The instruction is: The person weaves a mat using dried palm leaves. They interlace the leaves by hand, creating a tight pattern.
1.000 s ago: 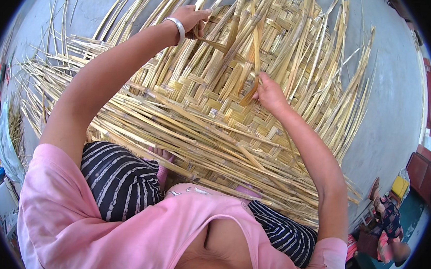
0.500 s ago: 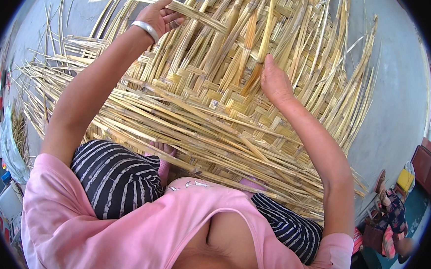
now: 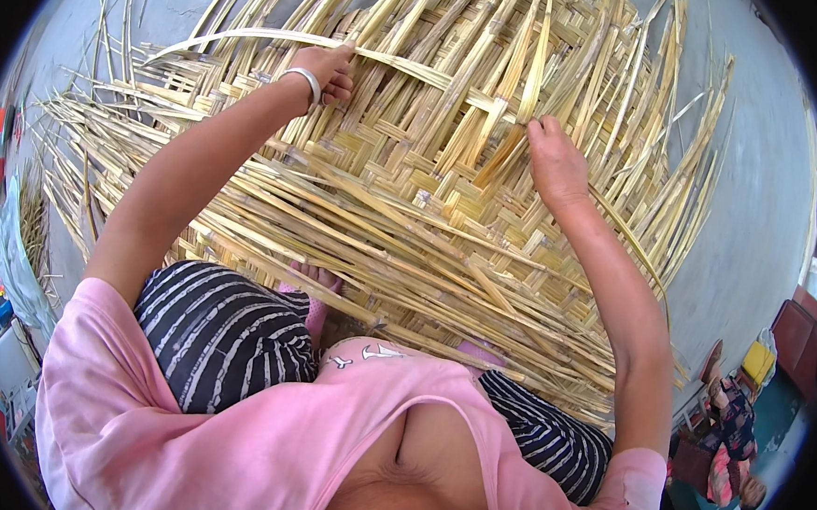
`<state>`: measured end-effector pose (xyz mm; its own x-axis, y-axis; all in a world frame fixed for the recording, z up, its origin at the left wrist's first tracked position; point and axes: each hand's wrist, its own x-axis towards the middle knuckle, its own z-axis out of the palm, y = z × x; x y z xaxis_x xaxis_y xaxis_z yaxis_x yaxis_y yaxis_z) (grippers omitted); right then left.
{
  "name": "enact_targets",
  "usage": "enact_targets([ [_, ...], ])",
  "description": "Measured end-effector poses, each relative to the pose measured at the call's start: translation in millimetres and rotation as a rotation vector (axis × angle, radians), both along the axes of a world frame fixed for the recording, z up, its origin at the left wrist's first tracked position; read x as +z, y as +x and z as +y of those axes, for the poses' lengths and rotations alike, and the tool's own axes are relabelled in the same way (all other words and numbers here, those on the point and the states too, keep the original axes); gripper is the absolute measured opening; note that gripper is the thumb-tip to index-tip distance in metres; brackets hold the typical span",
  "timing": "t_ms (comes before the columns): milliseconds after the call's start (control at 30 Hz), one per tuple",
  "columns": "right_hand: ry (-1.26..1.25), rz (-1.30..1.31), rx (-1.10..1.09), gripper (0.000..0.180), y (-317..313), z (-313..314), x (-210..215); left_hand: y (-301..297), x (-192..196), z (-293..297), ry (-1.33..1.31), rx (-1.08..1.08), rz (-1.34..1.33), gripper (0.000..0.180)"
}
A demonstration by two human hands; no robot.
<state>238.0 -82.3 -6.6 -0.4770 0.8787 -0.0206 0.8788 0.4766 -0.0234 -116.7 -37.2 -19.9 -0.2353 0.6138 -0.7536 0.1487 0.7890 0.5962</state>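
Head-worn fisheye view, facing downward

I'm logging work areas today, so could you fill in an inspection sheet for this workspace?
Surface: grey floor, seen around the mat.
Job's things: partly woven mat; pale strip held across it.
Clutter: long strips lying across the mat's near side.
Left hand: holding the pale strip.
Right hand: fingertips beside the pale strip's right part; grip unclear.
Cables: nothing seen.
Surroundings: another person and a yellow item, lower right.
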Motion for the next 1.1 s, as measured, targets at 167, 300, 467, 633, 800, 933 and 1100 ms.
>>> enact_targets([
  [167, 0.2, -0.126, 0.159, 0.023, 7, 7, -2, 39, 3, -12, 0.908, -1.067, 0.902, 0.025],
  [300, 0.208, -0.115, 0.218, 0.024, 5, 4, 1, 45, 3, 0, 0.936, -1.44, 1.047, 0.033],
  [467, 0.091, -0.108, 0.133, 0.031, 11, 1, -6, 55, -16, 16, 1.084, -1.368, 0.98, 0.008],
  [633, -0.236, 0.29, -0.096, 0.02, 20, 18, -10, 50, -18, 34, 0.725, -1.234, 0.702, 0.015],
  [800, -0.764, 0.7, -0.376, 0.015, 57, 38, -48, 54, -35, 75, 0.537, -1.232, 0.366, 0.019],
  [933, -1.079, 0.694, -0.668, 0.018, 42, 51, -16, 49, -56, 103, 0.338, -1.079, 0.122, 0.019],
  [1100, -1.096, 0.606, -0.626, 0.023, 59, 38, -27, 63, -40, 87, 0.257, -1.235, 0.158, 0.024],
])
